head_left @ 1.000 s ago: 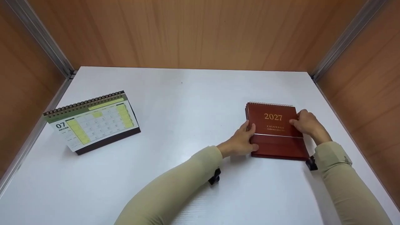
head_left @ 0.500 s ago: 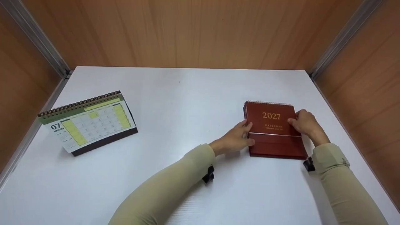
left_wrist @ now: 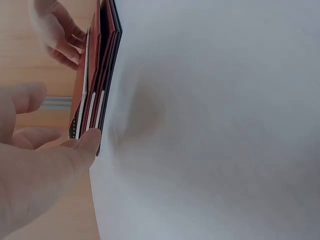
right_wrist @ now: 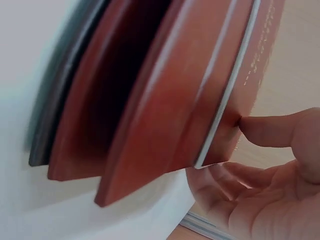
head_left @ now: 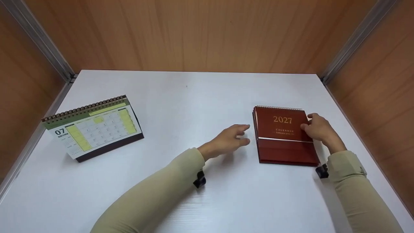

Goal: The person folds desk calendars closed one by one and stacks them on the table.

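A dark red desk calendar marked 2027 lies folded down on the table at the right, its spiral binding toward the back. Stacked boards show along its edge in the left wrist view, red ones above a dark one. My right hand holds its right edge, the thumb on the cover and the fingers at the side. Just left of the calendar, my left hand hovers apart from it, fingers extended and holding nothing.
Another desk calendar, green and white with a 07 page, stands tilted on the left of the white table. Wooden panels enclose the back and sides. Black wrist devices sit under both cuffs.
My left hand has let go of the red calendar's left edge and moved left, away from it. The right hand stays at the right edge, and the calendar has barely shifted.
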Demonstrator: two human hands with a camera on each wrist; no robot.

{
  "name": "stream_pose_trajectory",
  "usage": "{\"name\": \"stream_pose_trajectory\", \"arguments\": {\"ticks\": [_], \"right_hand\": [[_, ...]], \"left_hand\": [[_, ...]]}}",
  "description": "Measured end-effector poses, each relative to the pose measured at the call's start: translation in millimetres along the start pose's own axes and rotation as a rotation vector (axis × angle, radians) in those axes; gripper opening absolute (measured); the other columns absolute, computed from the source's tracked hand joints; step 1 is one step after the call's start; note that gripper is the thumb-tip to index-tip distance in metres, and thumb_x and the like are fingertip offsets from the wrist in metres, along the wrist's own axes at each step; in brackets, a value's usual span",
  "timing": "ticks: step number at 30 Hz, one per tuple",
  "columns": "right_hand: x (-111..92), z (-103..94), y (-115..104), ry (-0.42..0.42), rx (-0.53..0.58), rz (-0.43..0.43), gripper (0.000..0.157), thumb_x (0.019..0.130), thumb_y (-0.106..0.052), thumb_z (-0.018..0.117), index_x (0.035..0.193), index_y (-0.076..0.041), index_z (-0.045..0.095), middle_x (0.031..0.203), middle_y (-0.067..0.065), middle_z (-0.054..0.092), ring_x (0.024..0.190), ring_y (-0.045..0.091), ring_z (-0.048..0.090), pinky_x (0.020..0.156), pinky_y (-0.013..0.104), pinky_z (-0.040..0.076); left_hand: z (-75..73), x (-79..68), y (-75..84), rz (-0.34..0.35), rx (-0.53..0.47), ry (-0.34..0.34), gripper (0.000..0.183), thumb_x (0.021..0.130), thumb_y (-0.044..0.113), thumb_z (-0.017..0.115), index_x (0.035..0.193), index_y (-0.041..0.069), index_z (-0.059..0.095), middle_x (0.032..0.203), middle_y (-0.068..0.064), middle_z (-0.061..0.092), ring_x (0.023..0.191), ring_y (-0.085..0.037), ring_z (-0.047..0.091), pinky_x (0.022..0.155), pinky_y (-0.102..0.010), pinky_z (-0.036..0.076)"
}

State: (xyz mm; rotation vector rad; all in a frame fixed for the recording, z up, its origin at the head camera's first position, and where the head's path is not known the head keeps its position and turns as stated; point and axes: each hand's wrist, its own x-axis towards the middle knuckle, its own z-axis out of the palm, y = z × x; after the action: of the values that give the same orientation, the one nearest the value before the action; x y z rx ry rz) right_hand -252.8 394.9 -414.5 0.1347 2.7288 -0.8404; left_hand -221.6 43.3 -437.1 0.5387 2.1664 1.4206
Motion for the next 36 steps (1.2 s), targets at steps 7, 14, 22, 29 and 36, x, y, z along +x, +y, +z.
{"name": "stream_pose_trajectory", "arguments": {"ticks": [7,14,22,29,36], "right_hand": [[-7.8,-5.5,-14.0,0.077,0.0,-0.067,0.07,0.107,-0.017,0.052,0.159,0.019,0.021,0.154,0.048,0.03,0.144,0.064,0.033,0.114,0.075,0.035],[-17.7,-3.2,-38.9,0.122,0.005,-0.143,0.059,0.109,-0.018,0.054,0.159,0.008,0.038,0.152,0.04,0.039,0.137,0.056,0.044,0.111,0.074,0.039],[-26.8,7.2,-69.1,0.167,0.055,-0.229,0.05,0.109,-0.018,0.056,0.156,-0.001,0.049,0.153,0.029,0.049,0.138,0.048,0.05,0.112,0.068,0.042],[-28.7,23.5,-92.7,0.181,0.12,-0.272,0.046,0.109,-0.02,0.058,0.153,-0.008,0.055,0.15,0.021,0.056,0.136,0.042,0.056,0.11,0.062,0.048],[-24.0,48.6,-122.0,0.159,0.247,-0.336,0.04,0.108,-0.017,0.059,0.147,-0.01,0.061,0.144,0.016,0.062,0.131,0.035,0.063,0.103,0.051,0.055]], "left_hand": [[-27.7,-21.2,-8.7,-0.015,-0.035,0.057,0.06,0.108,0.025,0.06,0.165,0.019,0.041,0.166,-0.003,0.041,0.151,-0.024,0.044,0.118,-0.044,0.045],[-56.2,-44.4,-14.1,-0.019,-0.042,0.162,0.06,0.109,0.024,0.061,0.165,0.022,0.041,0.166,-0.003,0.042,0.15,-0.024,0.045,0.117,-0.042,0.046],[-89.4,-76.7,-21.3,0.026,-0.065,0.267,0.058,0.109,0.022,0.06,0.164,0.021,0.042,0.164,-0.003,0.044,0.149,-0.026,0.046,0.119,-0.043,0.043],[-111.4,-103.7,-31.9,0.062,-0.032,0.407,0.059,0.108,0.016,0.06,0.164,0.013,0.041,0.162,-0.009,0.048,0.149,-0.028,0.045,0.126,-0.045,0.034],[-128.1,-132.7,-42.7,0.06,-0.029,0.516,0.057,0.108,0.012,0.06,0.162,0.012,0.044,0.16,-0.011,0.049,0.148,-0.03,0.046,0.127,-0.047,0.031]]}}
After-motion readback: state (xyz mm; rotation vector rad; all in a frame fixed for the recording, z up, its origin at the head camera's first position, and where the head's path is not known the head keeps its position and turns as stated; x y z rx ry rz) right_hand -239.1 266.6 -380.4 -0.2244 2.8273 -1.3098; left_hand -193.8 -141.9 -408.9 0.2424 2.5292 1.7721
